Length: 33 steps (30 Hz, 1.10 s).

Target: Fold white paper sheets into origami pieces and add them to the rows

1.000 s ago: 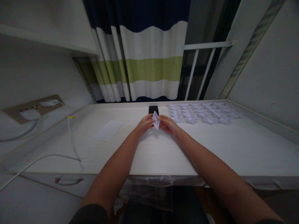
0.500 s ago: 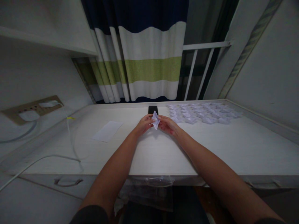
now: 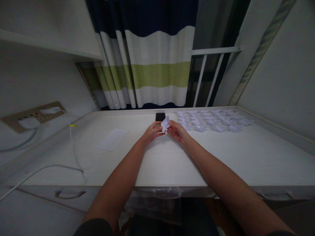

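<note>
Between my hands, above the middle of the white desk, is a small folded white paper piece with pointed corners. My left hand grips its left side with thumb and fingers. From the right, my right hand pinches the other edge of the piece. Just behind them a black phone-like object lies flat. To the right, several similar folded paper pieces sit in rows. A flat sheet of white paper lies on the left of the desk.
The white desk has a raised rim at the back and right. A white cable crosses its left side from a wall socket panel. Clear plastic hangs at the front edge. A striped curtain hangs behind.
The folded paper piece has turned between my fingers, from an upright diamond shape to a tilted, more open-looking one. My left fingers have spread slightly around it.
</note>
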Each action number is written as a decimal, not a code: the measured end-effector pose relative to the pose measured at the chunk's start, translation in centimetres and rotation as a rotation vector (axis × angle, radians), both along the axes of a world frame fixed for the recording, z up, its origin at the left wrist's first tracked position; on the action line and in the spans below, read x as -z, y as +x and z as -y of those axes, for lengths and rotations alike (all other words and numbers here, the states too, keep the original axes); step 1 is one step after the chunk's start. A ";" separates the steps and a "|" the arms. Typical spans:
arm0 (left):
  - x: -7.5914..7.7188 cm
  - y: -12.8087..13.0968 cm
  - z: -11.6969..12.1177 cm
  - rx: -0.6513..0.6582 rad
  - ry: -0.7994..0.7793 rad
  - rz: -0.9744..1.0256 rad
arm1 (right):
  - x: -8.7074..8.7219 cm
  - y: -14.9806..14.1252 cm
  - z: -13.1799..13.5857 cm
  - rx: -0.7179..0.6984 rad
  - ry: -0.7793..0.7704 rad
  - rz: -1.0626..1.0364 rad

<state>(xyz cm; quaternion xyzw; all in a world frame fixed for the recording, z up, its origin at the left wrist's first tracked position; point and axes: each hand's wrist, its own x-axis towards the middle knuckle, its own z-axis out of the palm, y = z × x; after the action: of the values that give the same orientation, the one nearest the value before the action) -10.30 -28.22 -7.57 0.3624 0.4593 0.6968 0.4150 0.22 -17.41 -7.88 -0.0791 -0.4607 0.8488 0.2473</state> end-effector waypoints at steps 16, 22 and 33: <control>0.0 -0.9 -1.1 -0.376 -0.083 -0.251 | -0.5 -0.4 -0.7 0.438 0.450 0.188; -2.1 0.5 -2.0 -0.301 0.019 -0.301 | -1.8 0.4 -2.1 0.511 0.254 0.158; -4.4 3.5 -8.5 -0.268 0.067 -0.456 | -4.1 5.1 -7.0 0.671 0.197 0.177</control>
<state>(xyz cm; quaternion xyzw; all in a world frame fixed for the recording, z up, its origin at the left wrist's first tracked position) -6.81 -19.75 -3.16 0.4595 0.5615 0.6607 0.1925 5.33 -10.44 -3.77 -0.2750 -0.5083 0.6617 0.4777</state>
